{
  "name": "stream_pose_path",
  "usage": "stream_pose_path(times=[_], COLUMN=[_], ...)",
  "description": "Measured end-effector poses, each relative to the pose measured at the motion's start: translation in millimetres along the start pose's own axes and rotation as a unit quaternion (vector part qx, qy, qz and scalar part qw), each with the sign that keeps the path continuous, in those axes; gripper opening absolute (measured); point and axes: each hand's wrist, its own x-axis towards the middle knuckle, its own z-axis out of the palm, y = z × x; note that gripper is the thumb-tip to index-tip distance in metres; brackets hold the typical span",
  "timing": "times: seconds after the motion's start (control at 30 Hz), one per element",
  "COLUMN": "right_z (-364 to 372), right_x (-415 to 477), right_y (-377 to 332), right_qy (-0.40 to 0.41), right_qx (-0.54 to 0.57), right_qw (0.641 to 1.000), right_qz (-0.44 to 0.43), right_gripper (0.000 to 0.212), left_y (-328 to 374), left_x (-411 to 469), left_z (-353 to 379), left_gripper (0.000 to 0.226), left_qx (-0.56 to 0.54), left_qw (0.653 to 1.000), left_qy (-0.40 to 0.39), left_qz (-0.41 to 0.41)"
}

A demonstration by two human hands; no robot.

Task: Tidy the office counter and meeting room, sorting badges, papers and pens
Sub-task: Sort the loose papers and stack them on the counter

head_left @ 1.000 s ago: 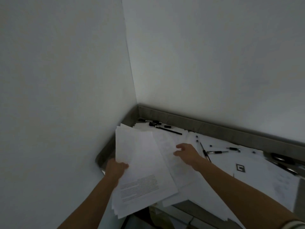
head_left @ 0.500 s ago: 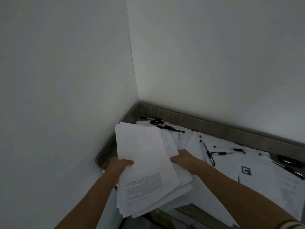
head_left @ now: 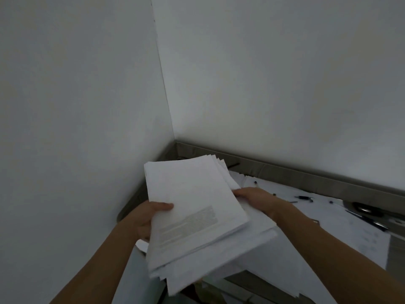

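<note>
Two hands are holding one thick stack of papers [head_left: 192, 205] in the lower middle of the frame, raised and tilted above the corner of the counter [head_left: 306, 178]. The left hand [head_left: 151, 216] is gripping the stack's left edge, its thumb lying on the top sheet and its fingers going underneath. The right hand [head_left: 256, 198] is gripping the right edge, with its fingers tucked below the pile and out of sight. Several sheets are sticking out unevenly at the far end and at the lower edge, so the pile is not yet squared. More loose sheets [head_left: 341, 216] are lying flat on the counter at the right of the frame, and a black pen [head_left: 303, 197] is resting on them, well apart from the stack. The step in hand is looking like gathering and evening up the papers. To do it well, the person should be loosening both grips slightly, tapping the long edge down on a flat part of the counter, and keeping the lowest sheets supported, since those are hanging furthest toward the bottom of the frame and could be slipping free. Any pen should be coming off the remaining sheets before these are being lifted
</note>
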Motion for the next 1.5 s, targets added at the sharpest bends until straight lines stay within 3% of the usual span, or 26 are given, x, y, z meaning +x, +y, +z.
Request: stream_pose_path(times=[0.07, 0.17, 0.23, 0.3, 0.37, 0.4, 0.47, 0.57, 0.67, 0.77, 0.87, 0.97, 1.03, 1.17, 1.23, 1.37, 1.5], right_z=[3, 4, 1, -5, -7, -11, -15, -19, -16, -14, -15, -9, -3, -6, -15, -41, -77], right_x=[0, -1, -8, -15, -21, -23, -25, -22, -17, -17, -19, -16, -15, -23, -32, -55, -81], right_y=[8, 13, 6, -3, -14, -17, -18, -9, 6, 8, 7, 24, 37, 31, 27, 38, 77], right_qy=[0.021, -0.027, -0.026, 0.031, 0.06, 0.058, 0.049, 0.043, 0.035, 0.053, 0.057, 0.011, -0.003, 0.058, 0.075, 0.05, 0.07], right_qx=[0.095, 0.15, 0.112, 0.108, 0.147, 0.174, 0.198, 0.164, 0.121, 0.125, 0.161, 0.143, 0.119, 0.164, 0.199, 0.232, 0.253], right_qw=[0.995, 0.988, 0.989, 0.98, 0.961, 0.95, 0.938, 0.946, 0.958, 0.954, 0.95, 0.969, 0.977, 0.965, 0.959, 0.959, 0.959], right_qz=[0.001, -0.037, -0.096, -0.166, -0.227, -0.254, -0.279, -0.275, -0.259, -0.266, -0.263, -0.2, -0.175, -0.195, -0.189, -0.152, -0.107], right_gripper=[0.05, 0.072, 0.055, 0.031, 0.02, 0.02, 0.022, 0.035, 0.045, 0.043, 0.05, 0.07, 0.064, 0.035, 0.027, 0.032, 0.035], left_y=[-3, -4, 2, 15, 32, 40, 45, 33, 18, 16, 21, 5, -7, 4, 15, 15, -2], left_x=[0, 3, 4, 2, -5, -8, -11, -3, 10, 12, 9, 7, 8, 5, -2, -8, -7], left_z=[9, 32, 46, 55, 58, 60, 64, 61, 54, 58, 61, 64, 65, 74, 83, 108, 158], left_gripper=[0.034, 0.037, 0.046, 0.074, 0.095, 0.094, 0.075, 0.05, 0.065, 0.079, 0.095, 0.088, 0.069, 0.039, 0.04, 0.069, 0.047], left_qx=[0.006, 0.023, 0.047, 0.07, 0.035, 0.007, -0.019, 0.058, 0.168, 0.211, 0.188, 0.153, 0.162, 0.159, 0.156, 0.134, 0.1], left_qw=[0.999, 0.991, 0.97, 0.935, 0.913, 0.911, 0.92, 0.94, 0.935, 0.927, 0.929, 0.947, 0.953, 0.951, 0.949, 0.954, 0.962], left_qy=[-0.024, 0.002, 0.051, 0.091, 0.094, 0.079, 0.025, -0.007, -0.004, 0.007, 0.017, 0.009, 0.003, -0.013, -0.048, -0.135, -0.166], left_qz=[0.031, 0.133, 0.231, 0.334, 0.394, 0.404, 0.392, 0.336, 0.313, 0.309, 0.317, 0.281, 0.258, 0.264, 0.269, 0.234, 0.194])
